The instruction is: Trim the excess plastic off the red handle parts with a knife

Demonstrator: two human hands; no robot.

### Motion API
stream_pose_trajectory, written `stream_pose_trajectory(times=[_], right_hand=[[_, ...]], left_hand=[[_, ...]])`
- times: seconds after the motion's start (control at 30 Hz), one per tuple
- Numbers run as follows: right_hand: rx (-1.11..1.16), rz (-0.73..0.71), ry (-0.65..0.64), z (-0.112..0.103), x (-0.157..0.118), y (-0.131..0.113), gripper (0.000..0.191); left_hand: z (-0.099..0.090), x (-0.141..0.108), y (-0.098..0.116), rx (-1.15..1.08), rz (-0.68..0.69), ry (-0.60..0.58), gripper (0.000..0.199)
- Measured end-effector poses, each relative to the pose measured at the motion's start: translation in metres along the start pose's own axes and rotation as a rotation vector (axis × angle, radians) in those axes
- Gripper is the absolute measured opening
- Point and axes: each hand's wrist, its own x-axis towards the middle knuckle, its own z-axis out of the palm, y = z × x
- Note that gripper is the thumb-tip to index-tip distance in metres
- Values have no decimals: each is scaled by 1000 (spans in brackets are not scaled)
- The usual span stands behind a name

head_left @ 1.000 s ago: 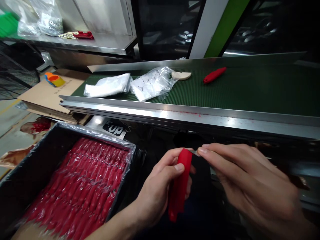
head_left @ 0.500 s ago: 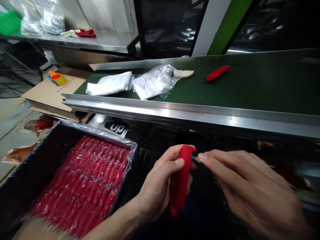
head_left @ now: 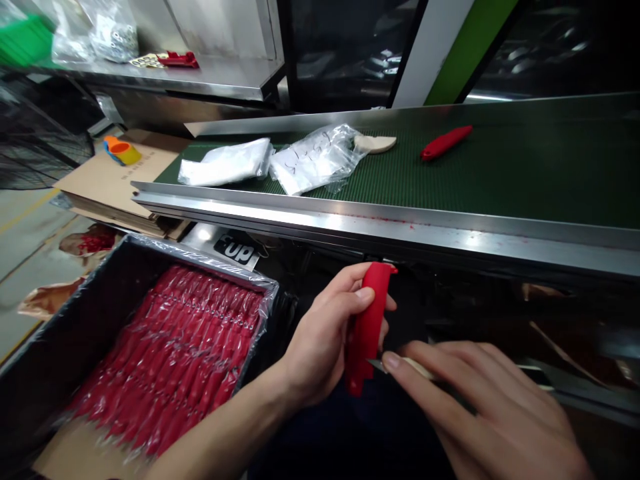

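My left hand is closed around a long red plastic piece, thumb on its near face and fingers behind. The piece stands nearly upright, with a small nub at its top right and a notched lower end. In my right hand is a small knife with a pale handle, pinched close to the blade. Its pointed tip meets the lower right edge of the red piece; whether it cuts in, I cannot tell. Part of the handle is hidden by my fingers.
Ahead runs a green conveyor belt with a metal rim, carrying a red handle-like part, a cream half-round piece and plastic bags. At left stands a lined box of bagged red parts. Flat cardboard lies behind.
The knife tip has moved down the red piece's right edge, from near the top to near the bottom. My left hand has risen slightly with the piece.
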Motion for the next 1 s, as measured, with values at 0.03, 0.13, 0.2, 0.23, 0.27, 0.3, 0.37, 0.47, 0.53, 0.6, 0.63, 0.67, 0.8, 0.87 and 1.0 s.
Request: stream_pose_trajectory(times=[0.03,0.13,0.2,0.23,0.27,0.3,0.37,0.47,0.53,0.6,0.63,0.67,0.8,0.87,1.0], right_hand=[[2,0,-3,0,0,-2,54],[36,6,0,0,-1,-2,53],[87,17,43,-4,-2,2,53],[121,41,92,-6,-2,5,52],[152,80,147,-9,-1,8,52],[173,108,189,-12,1,11,52],[166,176,251,-17,8,15,51],[73,220,296,-21,25,16,42],[19,238,329,-22,34,15,35],[-14,236,319,-21,40,15,35],[-20,244,310,-21,41,15,36],[-22,248,303,-21,41,15,37],[-18,239,282,-20,39,15,38],[-17,236,283,-21,37,15,37],[-28,233,283,-21,33,15,40]], left_hand=[[0,2,1,-3,0,-4,27],[2,6,4,-32,-21,8,25],[3,7,7,-71,-32,17,24],[3,7,8,-87,-31,19,24],[3,7,9,-99,-30,16,24],[4,6,9,-102,-31,16,24],[4,3,9,-79,-38,13,26],[3,-4,4,7,-35,-16,32],[3,-10,1,62,-28,-40,34],[3,-14,-1,89,-25,-49,33],[3,-15,-1,93,-25,-52,33],[4,-16,-1,96,-27,-54,33],[5,-17,-1,126,-35,-47,33],[6,-17,-1,149,-40,-39,33],[7,-19,0,182,-58,-35,34]])
